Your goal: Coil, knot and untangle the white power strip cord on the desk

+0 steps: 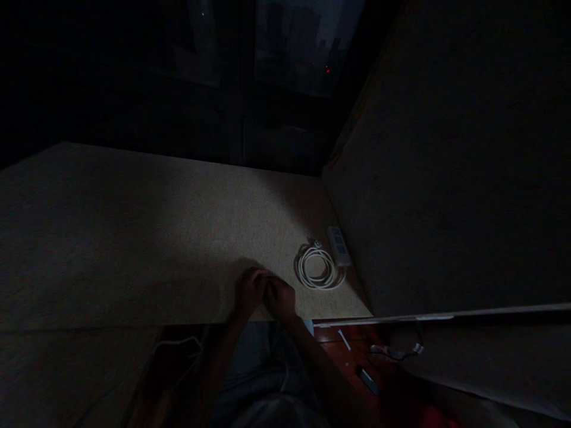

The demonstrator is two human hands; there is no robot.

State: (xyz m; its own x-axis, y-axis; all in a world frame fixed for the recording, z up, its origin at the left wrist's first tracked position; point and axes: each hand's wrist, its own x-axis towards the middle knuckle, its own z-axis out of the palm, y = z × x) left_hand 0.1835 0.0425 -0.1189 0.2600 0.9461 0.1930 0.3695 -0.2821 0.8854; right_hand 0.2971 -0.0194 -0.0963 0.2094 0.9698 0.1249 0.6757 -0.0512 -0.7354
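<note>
In dim light, my left hand [250,291] and my right hand [280,298] rest together at the near edge of the pale tabletop [187,238]. Their fingers are curled and meet in the middle. Whatever lies between them, if anything, is hidden. To the right of my right hand lies a coiled white cable [303,270] with a plug [317,244] on its far side. The cable runs to a white power strip [339,246], which lies beside the wall panel.
A dark upright panel [446,178] borders the tabletop on the right. Behind the far edge stands a dark window [289,53]. Below, on the reddish floor [330,351], lie a thin white strip [344,340], a dark oblong object [367,380] and some cords [397,353].
</note>
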